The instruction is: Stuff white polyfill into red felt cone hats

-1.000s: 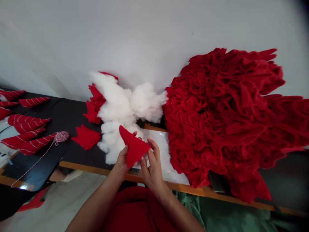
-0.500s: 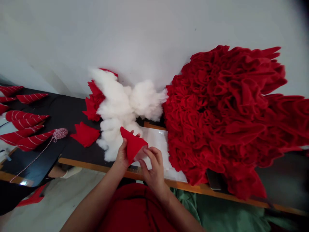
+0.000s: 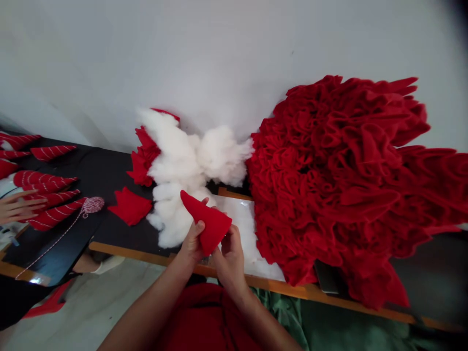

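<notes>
A red felt cone (image 3: 209,225) is held up over the table's front edge, its pointed tip up and to the left. My left hand (image 3: 193,240) grips its left side, thumb on the front and fingers behind. My right hand (image 3: 231,256) is closed at the wide end on the lower right, some of its fingers hidden by the felt. White stuffing (image 3: 175,168) lies in fluffy heaps just behind the cone. Beside it are a loose red cone piece (image 3: 131,206) and a small stack of red pieces (image 3: 144,158).
A large pile of red felt cones (image 3: 340,185) covers the table's right side. At left, a co-worker's hand (image 3: 18,206) is over red cones wound with striped cord (image 3: 54,212), near a ball of red-and-white cord (image 3: 94,204). A clear plastic sheet (image 3: 241,219) lies mid-table.
The cone has turned so its wide opening no longer faces me. My right hand has moved down around its rim. A co-worker's hand has come in at the left.
</notes>
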{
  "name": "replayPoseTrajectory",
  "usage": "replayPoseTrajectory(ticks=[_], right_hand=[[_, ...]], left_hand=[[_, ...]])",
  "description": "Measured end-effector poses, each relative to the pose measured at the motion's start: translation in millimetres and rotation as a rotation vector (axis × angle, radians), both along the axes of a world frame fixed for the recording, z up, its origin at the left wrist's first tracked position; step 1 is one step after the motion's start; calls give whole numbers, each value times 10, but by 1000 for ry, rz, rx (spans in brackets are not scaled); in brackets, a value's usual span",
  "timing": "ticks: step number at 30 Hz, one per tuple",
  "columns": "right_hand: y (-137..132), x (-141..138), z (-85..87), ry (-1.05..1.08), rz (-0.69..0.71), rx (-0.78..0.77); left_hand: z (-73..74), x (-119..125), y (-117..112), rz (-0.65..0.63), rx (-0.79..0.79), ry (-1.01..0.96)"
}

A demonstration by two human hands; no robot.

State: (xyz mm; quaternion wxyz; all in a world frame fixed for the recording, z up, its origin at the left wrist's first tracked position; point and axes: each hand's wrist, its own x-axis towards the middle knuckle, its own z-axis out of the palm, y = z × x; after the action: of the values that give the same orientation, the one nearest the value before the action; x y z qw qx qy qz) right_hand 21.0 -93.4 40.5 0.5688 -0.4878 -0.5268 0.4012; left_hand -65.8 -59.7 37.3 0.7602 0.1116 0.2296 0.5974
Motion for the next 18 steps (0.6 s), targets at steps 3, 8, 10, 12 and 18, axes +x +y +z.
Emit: replayPoseTrajectory(ticks=[3,8,10,12,18], right_hand=[[24,24,-12,106,-67,-56],[-113,164,-42,-49,-180,-26],[-155,171,-49,-51,-81,-1],[-142,157,-48,-1,-15,-14],[71,235,61,407,52,-401]], left_hand=[[27,3,-5,28,-21,40],[71,-14,23,131,-196,64],[92,13,26,154,-219,52],[107,45,21,157,-191,53],[52,14,1,130,-137,246]])
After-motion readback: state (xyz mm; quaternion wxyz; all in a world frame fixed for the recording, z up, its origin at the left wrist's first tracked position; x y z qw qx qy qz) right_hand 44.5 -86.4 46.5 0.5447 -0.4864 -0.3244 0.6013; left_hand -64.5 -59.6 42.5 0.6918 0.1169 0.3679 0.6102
